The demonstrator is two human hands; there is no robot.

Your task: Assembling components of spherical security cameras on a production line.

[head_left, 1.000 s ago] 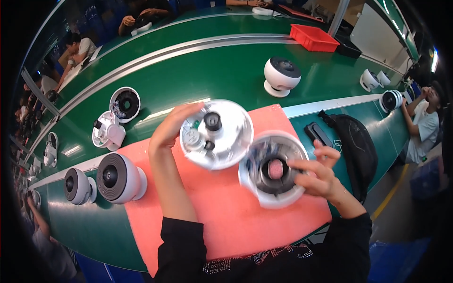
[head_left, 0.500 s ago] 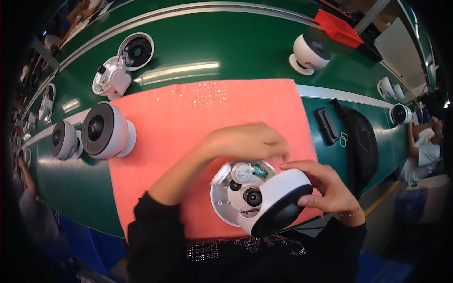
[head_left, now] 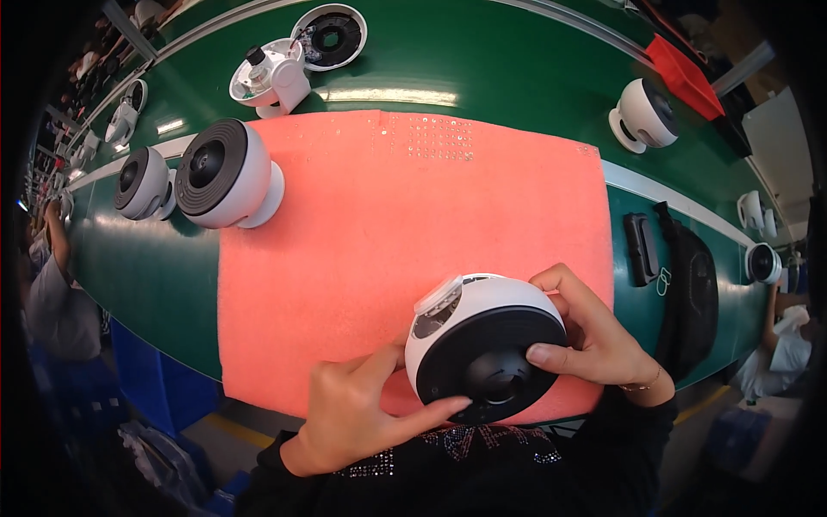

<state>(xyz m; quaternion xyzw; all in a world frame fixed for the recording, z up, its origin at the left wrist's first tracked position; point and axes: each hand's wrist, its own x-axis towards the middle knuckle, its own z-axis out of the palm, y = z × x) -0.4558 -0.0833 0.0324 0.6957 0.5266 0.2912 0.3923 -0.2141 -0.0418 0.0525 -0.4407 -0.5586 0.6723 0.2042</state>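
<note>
A round white security camera [head_left: 487, 353] with a black front cover sits low over the pink mat, its face tilted up toward me. My left hand [head_left: 357, 401] grips its lower left side, thumb on the black front and fingers partly hidden behind. On the right side, my right hand [head_left: 594, 336] clasps the shell, thumb on the black face and fingers curled behind. A white part [head_left: 438, 295] juts from the upper left of the shell, with a gap beside it. The inside is now mostly covered by the front.
Under the camera lies a pink mat [head_left: 413, 207] on a green workbench. Two white cameras [head_left: 224, 172] stand at its left edge, an opened one [head_left: 271, 77] behind it. To the right are a dark case [head_left: 641, 250], a black bag [head_left: 689, 289], another camera [head_left: 644, 115] and a red tray [head_left: 685, 77].
The front half has come over the opened base, covering the parts inside. My left hand has moved from above the camera down to its lower left side and taken hold. My view has shifted.
</note>
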